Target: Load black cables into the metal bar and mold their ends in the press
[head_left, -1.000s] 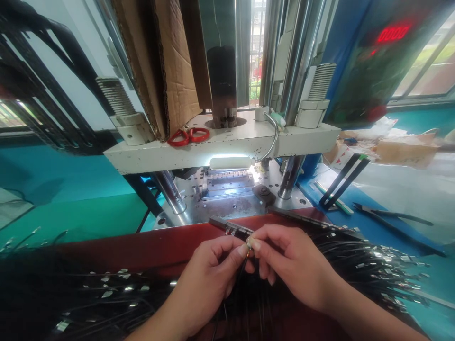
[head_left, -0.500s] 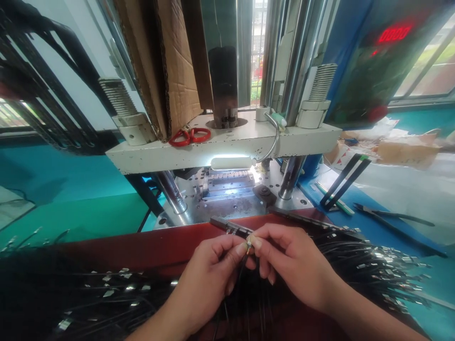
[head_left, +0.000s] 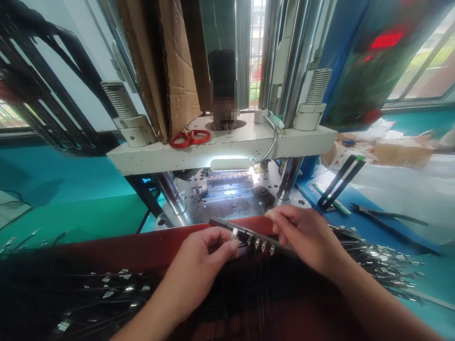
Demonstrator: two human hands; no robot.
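Observation:
Between thumb and forefinger my left hand point(head_left: 202, 263) pinches a cable with a small shiny metal connector point(head_left: 235, 233) at its tip, close to a dark bar. Along that dark slotted bar point(head_left: 222, 223) several other metal connectors point(head_left: 263, 246) sit in a row, their black cables hanging down. My right hand point(head_left: 302, 232) is closed near the bar's right end, thumb against the curled fingers; whether anything lies in the pinch I cannot make out.
A press with a white plate point(head_left: 159, 158), a lit lamp point(head_left: 231, 164) and a metal die point(head_left: 227, 187) stands ahead. Red-handled scissors point(head_left: 190, 138) lie on the plate. Bundles of cables point(head_left: 384, 265) flank me; pliers point(head_left: 387, 215) rest on the blue surface at right.
My hands were together at one connector and are now apart. The right hand has moved right and up; the left has shifted slightly left, showing the row of connectors on the bar.

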